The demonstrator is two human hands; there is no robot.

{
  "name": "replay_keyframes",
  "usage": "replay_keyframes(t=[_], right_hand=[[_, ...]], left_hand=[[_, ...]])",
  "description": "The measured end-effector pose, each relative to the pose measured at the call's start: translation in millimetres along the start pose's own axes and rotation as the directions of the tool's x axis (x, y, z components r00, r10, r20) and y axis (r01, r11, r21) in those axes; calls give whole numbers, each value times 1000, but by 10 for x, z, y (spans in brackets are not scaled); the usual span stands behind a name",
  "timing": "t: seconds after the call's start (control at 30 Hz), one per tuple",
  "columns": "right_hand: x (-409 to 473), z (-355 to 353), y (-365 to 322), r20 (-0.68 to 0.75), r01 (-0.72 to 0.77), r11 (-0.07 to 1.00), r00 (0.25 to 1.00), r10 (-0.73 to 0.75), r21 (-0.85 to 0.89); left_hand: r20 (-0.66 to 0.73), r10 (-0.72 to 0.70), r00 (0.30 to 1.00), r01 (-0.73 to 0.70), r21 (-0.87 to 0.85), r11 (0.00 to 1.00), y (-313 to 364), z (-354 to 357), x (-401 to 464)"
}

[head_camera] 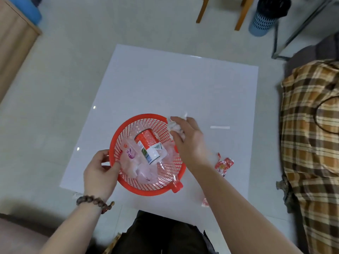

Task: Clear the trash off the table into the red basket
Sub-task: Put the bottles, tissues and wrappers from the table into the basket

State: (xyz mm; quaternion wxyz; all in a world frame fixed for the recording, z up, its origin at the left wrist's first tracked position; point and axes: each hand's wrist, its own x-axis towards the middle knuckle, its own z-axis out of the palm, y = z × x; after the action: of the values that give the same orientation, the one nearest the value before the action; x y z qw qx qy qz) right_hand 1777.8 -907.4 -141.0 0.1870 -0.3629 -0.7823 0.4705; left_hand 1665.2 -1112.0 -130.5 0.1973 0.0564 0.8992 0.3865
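The right hand (185, 138) is curled around a crumpled white wrapper (174, 126) and holds it at the far-right rim of the red basket (146, 187), so the opening lies just to its left and slightly toward the person. The left hand (100, 174) pinches the near-left rim and steadies the basket on the tabletop (174, 85). A red candy wrapper (224, 165) lies to the right of the basket, closer to the right hand (a white strip (219, 127) lies farther out).
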Motion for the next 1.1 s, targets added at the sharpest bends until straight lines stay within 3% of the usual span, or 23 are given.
replay_keyframes(t=[0.1,0.2,0.37,0.53,0.63,0.93,1.1], right_hand=[[52,-65,-24,179,-16,988,983,44,-154],[35,-141,31,227,-5,981,973,51,-196],[35,-301,265,78,-65,991,994,74,-113],[164,-579,1077,-28,-314,937,949,313,-151],[313,-684,1643,-22,-408,870,908,419,-276],[849,-446,2604,92,-270,761,914,396,-590],[803,-264,2667,21,-235,704,942,334,-670]], left_hand=[[42,12,999,-12,-16,1000,101,74,-49],[60,12,998,-10,-41,999,186,115,-54],[72,11,997,-9,-39,999,283,166,-10],[55,16,998,-15,-24,1000,364,285,31],[55,20,998,-20,3,1000,403,397,92],[50,29,998,-30,17,999,243,541,364],[17,-1,1000,0,41,999,159,543,412]])
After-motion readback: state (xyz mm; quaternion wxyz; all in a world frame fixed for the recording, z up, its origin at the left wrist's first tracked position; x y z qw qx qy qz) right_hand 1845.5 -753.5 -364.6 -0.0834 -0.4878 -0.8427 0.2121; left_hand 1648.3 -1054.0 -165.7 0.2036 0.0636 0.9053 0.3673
